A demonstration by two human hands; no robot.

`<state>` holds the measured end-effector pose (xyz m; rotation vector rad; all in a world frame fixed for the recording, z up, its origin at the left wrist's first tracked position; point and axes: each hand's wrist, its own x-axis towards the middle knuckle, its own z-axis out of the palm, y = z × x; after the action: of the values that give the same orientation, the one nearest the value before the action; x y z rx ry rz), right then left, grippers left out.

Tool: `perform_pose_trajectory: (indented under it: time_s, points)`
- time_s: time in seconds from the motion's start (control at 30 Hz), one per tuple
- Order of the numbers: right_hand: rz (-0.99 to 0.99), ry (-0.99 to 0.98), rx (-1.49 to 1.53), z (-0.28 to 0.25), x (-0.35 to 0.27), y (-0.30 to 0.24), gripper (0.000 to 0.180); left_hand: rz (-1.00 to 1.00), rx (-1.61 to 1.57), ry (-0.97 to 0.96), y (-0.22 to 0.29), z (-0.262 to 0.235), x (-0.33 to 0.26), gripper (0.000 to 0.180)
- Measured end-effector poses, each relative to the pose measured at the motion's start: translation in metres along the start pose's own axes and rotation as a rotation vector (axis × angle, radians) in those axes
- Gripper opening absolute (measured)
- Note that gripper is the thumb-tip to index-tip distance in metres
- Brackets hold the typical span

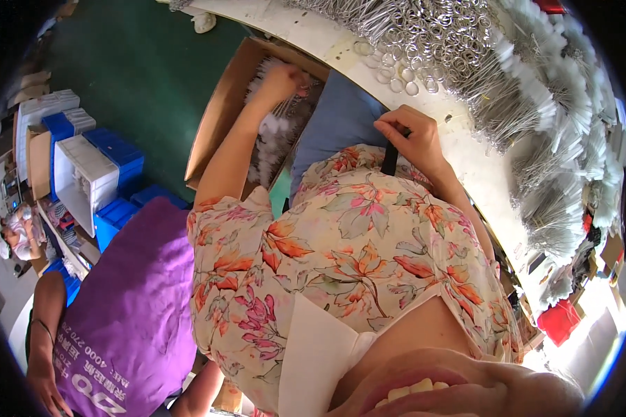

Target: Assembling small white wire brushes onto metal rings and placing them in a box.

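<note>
Head: L hand (279, 83) in open box (219, 104), R hand (416, 135) prob. nr table edge (363, 83)

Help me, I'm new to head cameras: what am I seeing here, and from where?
No machine here: a person works bare-handed, and a wide camera worn on their head looks down. The left hand is in a cardboard box, over white bristly pieces; whether it grips any is unclear. The right hand is near the edge of the table, beside a dark strip it may be holding. On the table lie metal rings and many thin wires with pale, bristly ends.
</note>
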<state>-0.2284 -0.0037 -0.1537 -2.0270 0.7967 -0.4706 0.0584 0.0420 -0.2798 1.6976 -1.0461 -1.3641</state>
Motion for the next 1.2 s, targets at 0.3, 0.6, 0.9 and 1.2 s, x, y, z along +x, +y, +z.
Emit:
perform_pose_trajectory:
  time_s: [0.3, 0.6, 0.9, 1.2]
  points:
    - [0.728, -0.740, 0.970, 0.022, 0.033, -0.017, 0.038, 0.120, 0.173, -0.019, 0.132, -0.022, -0.094, 0.015]
    - [0.502, -1.100, 1.057, 0.077, 0.074, -0.023, 0.035, 0.639, 0.567, -0.365, 0.130, 0.074, -0.130, 0.010]
    - [0.284, -0.797, 1.312, 0.035, 0.067, -0.036, 0.030, 0.461, -0.502, 0.854, 0.123, 0.032, -0.150, 0.015]
    - [0.235, -0.583, 1.118, 0.031, 0.052, -0.043, 0.028, 0.428, -0.599, 0.539, 0.133, 0.053, -0.126, 0.017]
